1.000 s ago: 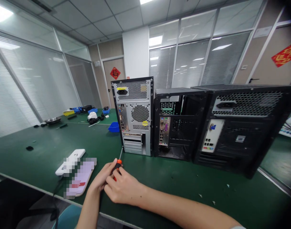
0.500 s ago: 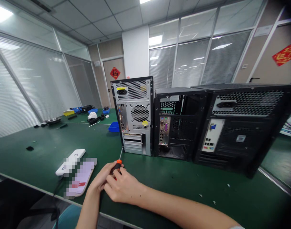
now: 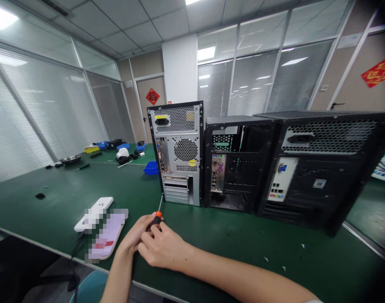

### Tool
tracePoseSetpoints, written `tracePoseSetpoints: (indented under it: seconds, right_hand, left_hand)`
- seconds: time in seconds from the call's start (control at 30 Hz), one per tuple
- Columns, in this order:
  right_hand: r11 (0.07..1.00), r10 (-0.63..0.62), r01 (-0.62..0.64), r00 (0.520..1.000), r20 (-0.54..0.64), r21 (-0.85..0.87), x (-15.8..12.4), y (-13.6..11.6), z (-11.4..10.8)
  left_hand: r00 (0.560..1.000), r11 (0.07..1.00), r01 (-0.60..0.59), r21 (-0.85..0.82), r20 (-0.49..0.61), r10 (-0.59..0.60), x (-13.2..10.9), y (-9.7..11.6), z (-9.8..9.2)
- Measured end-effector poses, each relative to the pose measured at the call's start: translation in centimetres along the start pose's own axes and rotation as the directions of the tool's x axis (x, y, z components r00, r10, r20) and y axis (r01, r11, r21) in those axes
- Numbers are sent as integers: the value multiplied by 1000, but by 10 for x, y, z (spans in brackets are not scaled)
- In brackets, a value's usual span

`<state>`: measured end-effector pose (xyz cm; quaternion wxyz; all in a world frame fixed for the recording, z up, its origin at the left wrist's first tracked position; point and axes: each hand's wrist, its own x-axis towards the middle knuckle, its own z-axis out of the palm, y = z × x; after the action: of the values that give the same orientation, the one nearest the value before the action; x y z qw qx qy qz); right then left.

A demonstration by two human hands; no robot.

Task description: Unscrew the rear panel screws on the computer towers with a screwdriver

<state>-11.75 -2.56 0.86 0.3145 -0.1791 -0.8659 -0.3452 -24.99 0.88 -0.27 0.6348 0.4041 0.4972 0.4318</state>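
Both hands meet over the near edge of the green table [image 3: 53, 210]. My left hand [image 3: 134, 237] and my right hand [image 3: 162, 248] are closed together round the black and orange handle of a screwdriver [image 3: 156, 216]. Its thin shaft points away from me, toward the lower left corner of a silver computer case [image 3: 178, 153] that stands upright with its rear panel facing me. The tip stops just short of the case.
Two black computer cases [image 3: 238, 162] [image 3: 325, 168] stand to the right of the silver one, rear panels toward me. A white device [image 3: 94, 212] and a phone [image 3: 107, 235] lie left of my hands. Blue bins, cables and tools sit far back left.
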Motion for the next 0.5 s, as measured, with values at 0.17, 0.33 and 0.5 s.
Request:
tracePoseSetpoints:
  seconds: [0.17, 0.33, 0.5]
  right_hand:
    - [1000, 3, -3, 999, 38, 5, 0, -2, -2]
    - [1000, 18, -18, 997, 71, 3, -2, -2, -6]
    - [999, 29, -30, 996, 89, 11, -2, -1, -8]
  left_hand:
    - [1000, 1000, -2, 15, -26, 3, -4, 2, 2]
    - [998, 999, -14, 36, -55, 16, -8, 6, 7]
    - [997, 999, -13, 51, -74, 17, -8, 9, 9]
